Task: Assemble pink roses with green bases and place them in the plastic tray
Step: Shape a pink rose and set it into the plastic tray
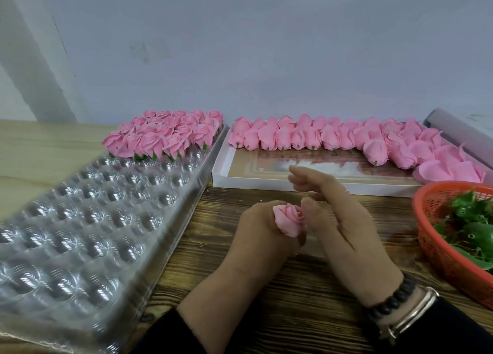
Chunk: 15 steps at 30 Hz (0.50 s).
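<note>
Plain pale grey wall (266, 47) behind; dark wood-grain table (306, 300), lighter wood at left.

You hold one pink rose (289, 220), bloom up. Finished roses (165, 133) with green bases fill the far rows of the clear plastic tray (88, 220); its near cups stand vacant.
</note>
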### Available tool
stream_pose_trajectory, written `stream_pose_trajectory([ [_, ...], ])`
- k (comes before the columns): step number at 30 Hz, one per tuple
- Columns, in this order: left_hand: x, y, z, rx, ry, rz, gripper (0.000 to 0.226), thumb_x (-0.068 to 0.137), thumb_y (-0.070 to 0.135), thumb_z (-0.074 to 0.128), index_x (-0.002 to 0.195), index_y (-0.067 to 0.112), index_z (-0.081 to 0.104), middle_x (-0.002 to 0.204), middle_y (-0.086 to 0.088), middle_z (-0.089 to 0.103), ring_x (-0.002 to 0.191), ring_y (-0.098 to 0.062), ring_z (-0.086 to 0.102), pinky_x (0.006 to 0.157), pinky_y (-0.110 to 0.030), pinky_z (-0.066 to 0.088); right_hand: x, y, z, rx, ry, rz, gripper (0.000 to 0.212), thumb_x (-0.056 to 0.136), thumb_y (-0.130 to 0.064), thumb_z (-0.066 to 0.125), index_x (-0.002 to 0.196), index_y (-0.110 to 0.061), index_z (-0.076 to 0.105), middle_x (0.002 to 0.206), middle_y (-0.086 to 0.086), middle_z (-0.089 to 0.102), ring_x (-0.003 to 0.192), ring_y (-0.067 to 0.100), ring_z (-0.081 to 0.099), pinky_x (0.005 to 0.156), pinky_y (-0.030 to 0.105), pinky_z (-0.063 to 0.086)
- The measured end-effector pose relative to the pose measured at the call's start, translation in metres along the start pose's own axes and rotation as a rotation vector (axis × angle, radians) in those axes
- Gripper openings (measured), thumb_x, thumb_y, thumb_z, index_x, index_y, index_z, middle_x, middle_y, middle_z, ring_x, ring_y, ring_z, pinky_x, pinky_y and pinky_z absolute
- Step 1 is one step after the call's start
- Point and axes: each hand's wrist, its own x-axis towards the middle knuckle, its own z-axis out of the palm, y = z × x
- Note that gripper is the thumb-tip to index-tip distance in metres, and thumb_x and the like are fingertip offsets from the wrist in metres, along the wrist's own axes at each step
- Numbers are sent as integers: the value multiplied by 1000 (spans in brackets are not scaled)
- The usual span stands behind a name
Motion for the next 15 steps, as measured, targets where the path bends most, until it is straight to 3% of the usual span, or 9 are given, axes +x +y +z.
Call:
stream_pose_trajectory([
  [3,0,-3,4,78,80,40,27,81,11,59,58,25,53,60,10,57,58,-5,53,57,-12,40,-2,-1,8,66,19,120,46,81,-55,39,121,-37,51,118,-20,58,114,-4,51,93,16,42],
  [6,-3,-2,10,138,85,124,14,88,12,54,81,15,67,72,14,62,73,-5,62,66,-15,47,-4,-4,21,93,28,177,46,79,-57,35,115,-36,57,107,-21,63,103,-9,55,86,11,43],
  [8,-4,-1,14,136,89,175,14,88,7,54,86,10,68,83,1,69,84,-13,63,74,-22,50,-4,-5,25,53,65,171,39,83,-52,35,106,-35,62,95,-21,65,92,-7,58,80,8,41],
  [9,-4,0,16,135,92,179,15,87,6,53,89,10,68,88,-1,69,88,-12,61,77,-17,47,-3,-4,25,37,77,169,34,86,-45,37,102,-33,64,91,-21,65,89,-6,59,79,9,41],
  [12,-5,2,15,59,51,84,21,87,10,53,105,13,64,100,2,67,97,-6,58,82,-11,44,0,-1,19,-5,9,160,33,85,-25,39,102,-26,68,102,-20,65,99,-7,57,90,13,42],
  [15,-3,0,15,141,-91,126,34,91,5,47,125,8,50,118,-4,58,101,1,49,81,3,33,1,-1,15,-26,-145,140,36,84,-23,39,104,-29,68,113,-20,63,111,-8,52,99,13,36],
])
